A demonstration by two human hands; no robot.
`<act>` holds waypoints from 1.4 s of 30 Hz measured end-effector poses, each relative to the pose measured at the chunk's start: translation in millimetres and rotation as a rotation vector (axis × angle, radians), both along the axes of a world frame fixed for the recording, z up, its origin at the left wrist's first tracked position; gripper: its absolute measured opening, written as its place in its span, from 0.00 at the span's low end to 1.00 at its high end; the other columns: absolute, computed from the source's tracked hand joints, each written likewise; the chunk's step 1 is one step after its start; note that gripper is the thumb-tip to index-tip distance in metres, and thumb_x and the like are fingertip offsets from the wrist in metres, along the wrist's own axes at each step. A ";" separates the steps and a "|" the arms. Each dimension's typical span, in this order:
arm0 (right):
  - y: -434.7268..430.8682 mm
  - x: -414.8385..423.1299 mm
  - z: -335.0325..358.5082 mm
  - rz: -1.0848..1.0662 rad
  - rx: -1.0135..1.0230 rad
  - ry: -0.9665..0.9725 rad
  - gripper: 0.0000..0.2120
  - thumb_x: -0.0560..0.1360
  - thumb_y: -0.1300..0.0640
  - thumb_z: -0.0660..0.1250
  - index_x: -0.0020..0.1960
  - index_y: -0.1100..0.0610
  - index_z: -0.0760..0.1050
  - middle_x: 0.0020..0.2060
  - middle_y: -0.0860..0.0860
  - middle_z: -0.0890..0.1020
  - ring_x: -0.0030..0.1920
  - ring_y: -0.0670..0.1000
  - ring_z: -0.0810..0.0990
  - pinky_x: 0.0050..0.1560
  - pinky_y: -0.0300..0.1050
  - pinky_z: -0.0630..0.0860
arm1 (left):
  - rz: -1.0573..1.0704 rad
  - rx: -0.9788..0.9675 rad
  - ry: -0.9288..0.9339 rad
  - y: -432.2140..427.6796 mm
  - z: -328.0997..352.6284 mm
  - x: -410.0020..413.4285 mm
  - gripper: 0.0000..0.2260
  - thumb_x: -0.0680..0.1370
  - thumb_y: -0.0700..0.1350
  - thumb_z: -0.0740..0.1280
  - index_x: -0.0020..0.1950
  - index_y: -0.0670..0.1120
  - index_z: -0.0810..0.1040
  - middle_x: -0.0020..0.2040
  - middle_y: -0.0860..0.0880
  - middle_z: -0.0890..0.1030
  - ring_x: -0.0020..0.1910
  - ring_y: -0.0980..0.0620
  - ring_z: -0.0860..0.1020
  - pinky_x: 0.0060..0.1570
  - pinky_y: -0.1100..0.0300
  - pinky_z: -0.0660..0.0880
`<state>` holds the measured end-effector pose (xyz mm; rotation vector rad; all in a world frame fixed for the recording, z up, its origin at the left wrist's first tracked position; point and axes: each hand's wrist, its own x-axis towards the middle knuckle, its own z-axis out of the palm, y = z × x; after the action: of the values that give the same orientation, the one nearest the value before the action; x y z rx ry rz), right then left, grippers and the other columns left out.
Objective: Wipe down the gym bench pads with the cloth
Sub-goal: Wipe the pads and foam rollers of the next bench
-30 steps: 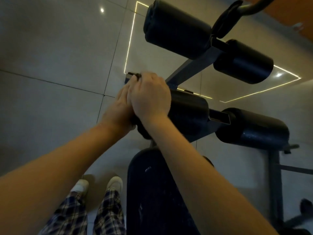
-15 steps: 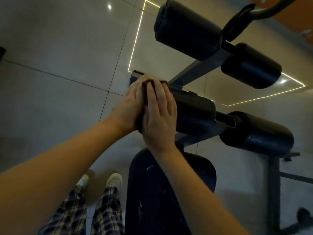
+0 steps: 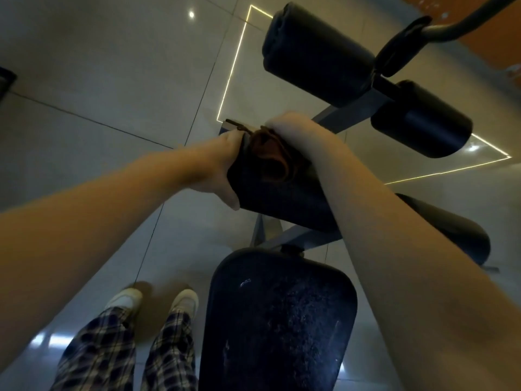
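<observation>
Glossy grey floor tiles [image 3: 112, 80] are lying beneath the roller pad [image 3: 282, 198], reflecting a thin line of light beyond it. The flat seat pad [image 3: 282, 320] is sitting just nearer than the roller pad. The left hand [image 3: 222, 167] is clasping the roller pad's left end, thumb along its near side. The right hand [image 3: 298, 131] is curling over the brown cloth [image 3: 270, 156], clutching it bunched on top of the roller pad.

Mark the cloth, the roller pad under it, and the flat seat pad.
cloth [image 3: 272, 156]: head view, on its bunched brown folds.
roller pad [image 3: 282, 201]: head view, on its bare near side.
seat pad [image 3: 282, 320]: head view, on its scuffed top middle.
</observation>
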<state>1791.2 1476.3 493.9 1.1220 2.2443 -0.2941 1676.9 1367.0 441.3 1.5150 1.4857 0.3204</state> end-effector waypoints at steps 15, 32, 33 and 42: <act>-97.1 25.5 -28.8 -0.328 0.483 0.684 0.20 0.79 0.55 0.49 0.58 0.61 0.76 0.54 0.57 0.80 0.56 0.57 0.77 0.60 0.52 0.73 | 0.055 -0.099 -0.026 21.4 16.0 -19.7 0.62 0.55 0.55 0.82 0.80 0.50 0.49 0.76 0.47 0.64 0.75 0.44 0.63 0.72 0.46 0.63; -72.7 -4.3 -26.1 -0.429 0.246 0.663 0.16 0.82 0.56 0.53 0.59 0.59 0.76 0.50 0.54 0.79 0.52 0.51 0.77 0.55 0.44 0.71 | 0.022 0.188 0.239 -20.7 -5.8 11.4 0.61 0.64 0.49 0.82 0.80 0.44 0.39 0.79 0.46 0.53 0.76 0.46 0.57 0.74 0.52 0.58; -93.5 3.9 -32.1 -0.349 0.383 0.756 0.16 0.82 0.56 0.52 0.61 0.60 0.76 0.55 0.55 0.79 0.58 0.52 0.76 0.61 0.46 0.71 | 0.018 0.193 0.246 -21.2 -3.7 11.9 0.60 0.65 0.50 0.81 0.80 0.44 0.39 0.79 0.47 0.52 0.77 0.46 0.56 0.75 0.52 0.57; -135.0 7.3 -58.0 -0.163 0.760 0.728 0.17 0.80 0.56 0.58 0.66 0.62 0.73 0.63 0.60 0.76 0.66 0.59 0.73 0.68 0.56 0.68 | 0.104 0.192 0.144 -22.6 -5.3 17.3 0.38 0.78 0.47 0.70 0.79 0.44 0.49 0.77 0.45 0.57 0.75 0.49 0.59 0.73 0.61 0.53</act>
<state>1798.5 1341.3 435.9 1.8070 3.0330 0.1462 1694.2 1344.5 436.0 1.6427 1.6906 0.4340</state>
